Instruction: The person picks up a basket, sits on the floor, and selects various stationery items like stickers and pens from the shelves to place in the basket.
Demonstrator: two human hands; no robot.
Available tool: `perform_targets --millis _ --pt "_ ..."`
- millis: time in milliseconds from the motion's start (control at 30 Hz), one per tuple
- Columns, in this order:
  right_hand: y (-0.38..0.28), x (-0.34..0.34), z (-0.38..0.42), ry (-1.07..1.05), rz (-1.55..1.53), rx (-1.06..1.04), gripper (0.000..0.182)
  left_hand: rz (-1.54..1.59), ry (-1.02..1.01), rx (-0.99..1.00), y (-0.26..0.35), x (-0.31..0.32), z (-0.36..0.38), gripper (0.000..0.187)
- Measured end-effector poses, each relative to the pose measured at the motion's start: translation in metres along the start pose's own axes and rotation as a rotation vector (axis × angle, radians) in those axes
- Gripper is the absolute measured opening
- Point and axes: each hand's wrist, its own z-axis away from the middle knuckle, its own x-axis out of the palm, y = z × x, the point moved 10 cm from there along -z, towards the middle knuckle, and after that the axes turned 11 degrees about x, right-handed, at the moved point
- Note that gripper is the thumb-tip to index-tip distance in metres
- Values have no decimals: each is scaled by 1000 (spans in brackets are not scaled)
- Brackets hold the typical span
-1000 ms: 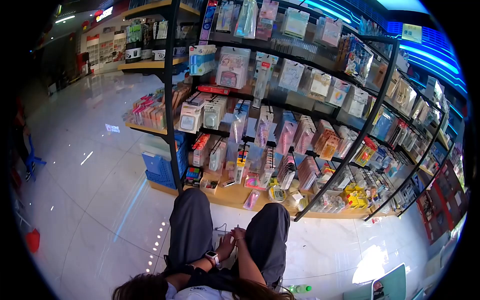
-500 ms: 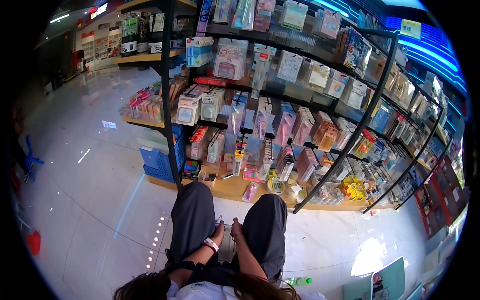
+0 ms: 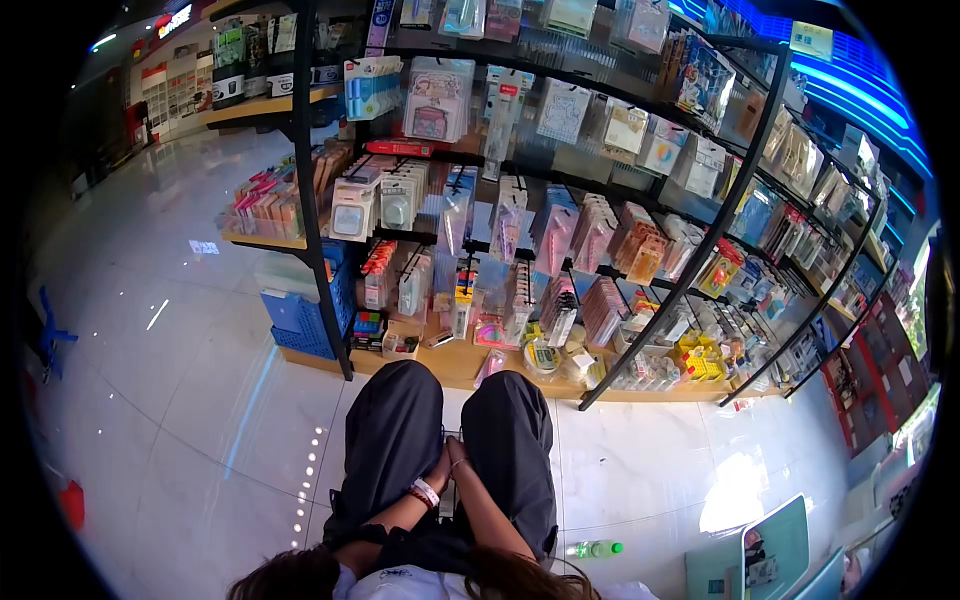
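My left hand (image 3: 441, 472) and my right hand (image 3: 457, 452) are close together, low between my knees in dark trousers (image 3: 395, 415). A white and red band (image 3: 425, 491) circles my left wrist. The fingers of both hands are small and partly hidden, and no held object can be made out. Beyond my knees stands a black-framed rack (image 3: 716, 225) hung with packaged goods. A pink package (image 3: 489, 367) lies on its wooden base, just past my knees.
A blue basket (image 3: 318, 325) stands at the rack's left end. A green-capped bottle (image 3: 598, 549) lies on the tiled floor at my right. Nearby at the lower right is a pale green bin (image 3: 780, 550). A blue stool (image 3: 50, 335) is far left.
My hands have come closer together between my knees, and my knees have drawn nearer each other. The view has shifted slightly, so the rack appears further left and higher.
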Motion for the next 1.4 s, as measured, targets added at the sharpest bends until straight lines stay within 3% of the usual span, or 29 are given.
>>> perform_targets --millis 67,167,767,900,1167,1267,1300,1367,1400 --pt "6 2 -16 -17 6 7 44 43 45 63 40 12 21 50" --pt "11 6 -29 -46 15 8 43 12 86 97 53 11 21 49" --pt "37 42 -97 -206 90 65 39 -294 238 144 48 -23 -16 42" --pt "23 41 -74 -158 -54 92 40 -324 244 144 51 -20 -16 41" --pt "12 33 -78 -95 179 -107 44 -371 280 160 53 -22 -16 40" --pt "78 40 -181 -81 214 -22 44 -393 304 167 49 -25 -19 39" --pt "68 31 -157 -77 229 -10 44 -401 310 167 47 -25 -18 39" --pt "35 32 -85 -204 -126 145 43 -401 311 161 48 -24 -18 39" --pt "35 34 -87 -251 -152 133 39 -399 311 153 48 -23 -15 39"
